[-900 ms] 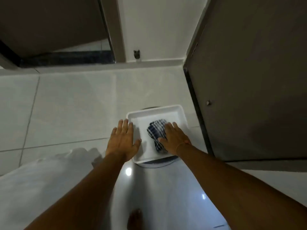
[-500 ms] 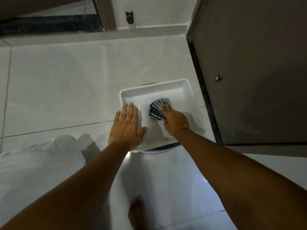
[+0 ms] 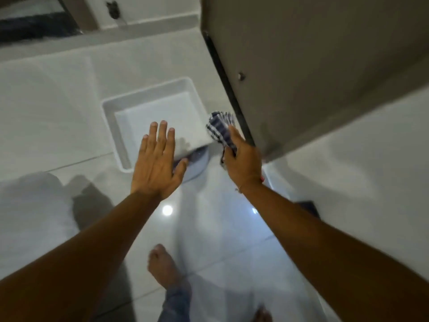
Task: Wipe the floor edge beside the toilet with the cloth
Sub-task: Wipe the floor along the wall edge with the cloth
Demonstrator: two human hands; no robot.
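The right hand (image 3: 241,163) holds the cloth (image 3: 220,129). The cloth is blue and white with checks. The fingers are curled around its near end, and the rest of the cloth fans out on the far side of the hand. The cloth is just to the right of the white tray (image 3: 148,108), past its right rim, and close to the dark edge of the brown door (image 3: 301,66). I cannot tell if the cloth touches the floor (image 3: 58,101).

The left hand (image 3: 155,166) is flat and open. Its fingers (image 3: 162,135) point away and are a little spread, and the thumb sticks out to the right. It is over the near part of the tray, but I cannot tell if it touches the tray. The hand holds nothing.

The tray is square and white and sits on the pale tiled floor. A round thing (image 3: 197,163) peeks out from under its near right corner.

A bare foot (image 3: 162,268) stands on the shiny floor, near the bottom. Another foot (image 3: 262,314) shows a little at the bottom edge. The picture is a bit blurry.
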